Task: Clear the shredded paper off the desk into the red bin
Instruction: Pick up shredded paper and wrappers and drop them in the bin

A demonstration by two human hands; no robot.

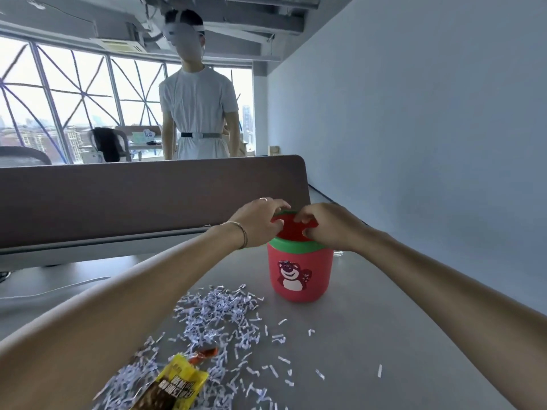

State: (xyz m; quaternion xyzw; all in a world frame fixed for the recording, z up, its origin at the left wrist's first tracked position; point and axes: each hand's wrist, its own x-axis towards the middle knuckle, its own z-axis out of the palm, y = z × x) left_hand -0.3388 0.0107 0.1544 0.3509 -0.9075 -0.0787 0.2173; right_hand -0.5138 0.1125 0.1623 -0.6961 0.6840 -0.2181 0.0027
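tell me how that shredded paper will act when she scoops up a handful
The shredded paper is thin loose strips, so it is probably very light and floppy. A handful would likely shed bits, as strays already lie scattered across the desk. Some may cling to the yellow wrapper.

A smooth, matt plastic look is given by the red bin (299,273), its green rim band equally dull, with a flat printed bear on the side. The shredded paper (219,315) is seen as thin, crinkled white strips. The desk (384,335) is finished in smooth matt grey. A glossy, crumpled foil-like sheen is shown by the yellow wrapper (177,383). The divider panel (142,196) appears matt brown.
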